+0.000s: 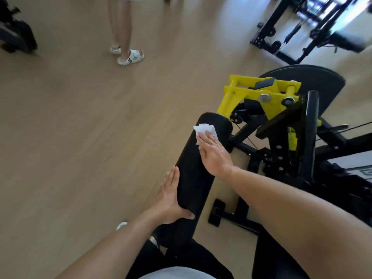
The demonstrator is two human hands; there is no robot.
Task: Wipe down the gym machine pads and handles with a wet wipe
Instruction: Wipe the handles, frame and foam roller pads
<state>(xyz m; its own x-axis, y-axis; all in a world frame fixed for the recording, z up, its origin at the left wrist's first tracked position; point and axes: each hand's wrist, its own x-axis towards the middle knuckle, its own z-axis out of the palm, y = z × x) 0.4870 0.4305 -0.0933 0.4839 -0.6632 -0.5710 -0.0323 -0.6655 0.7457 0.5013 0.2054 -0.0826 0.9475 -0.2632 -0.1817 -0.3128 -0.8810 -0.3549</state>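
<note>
Head view, read from left to right. At the far left edge, a dark piece of equipment stands on the pale wooden floor. Farther right, at the far side of the room, a second person's lower legs and white sandals are visible on the floor.

In the near centre, my left hand lies flat along the left side of the long black roller pad, fingers straight and together, thumb wrapped over the pad's near top surface; it steadies the pad without gripping it. The pad runs from near my body toward the far right, ending in a rounded end.

Just right of it, my right hand rests palm-down on the upper far part of the pad, fingers extended and close together, pressing a folded white wet wipe against the pad near its far end. The wipe protrudes beyond my fingertips and is held flat under them, not pinched. The two hands are apart, one at each portion of the same pad.

To the right, the machine's yellow frame joins a black upright post; a round black plate sits behind it. At the far right, a black cable rack stands, blurred.
</note>
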